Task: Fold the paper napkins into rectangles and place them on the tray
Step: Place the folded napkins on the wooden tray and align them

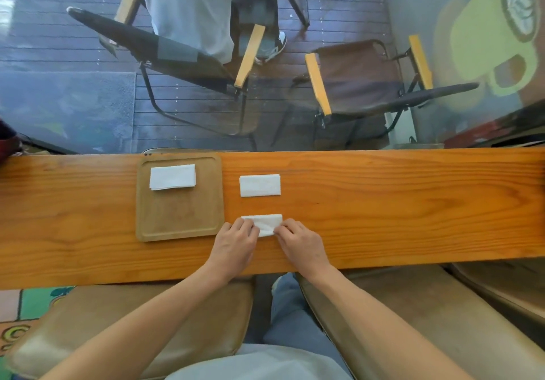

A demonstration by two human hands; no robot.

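Both hands (269, 239) pinching napkin (263, 222), beside tray (177, 229)

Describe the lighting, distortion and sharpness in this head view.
Head view: even, soft daylight with faint shadows under both hands on the napkin; wide-angle lens bows the table edge and stretches the forearms; tray and napkins sharp, the mug picture blurred.
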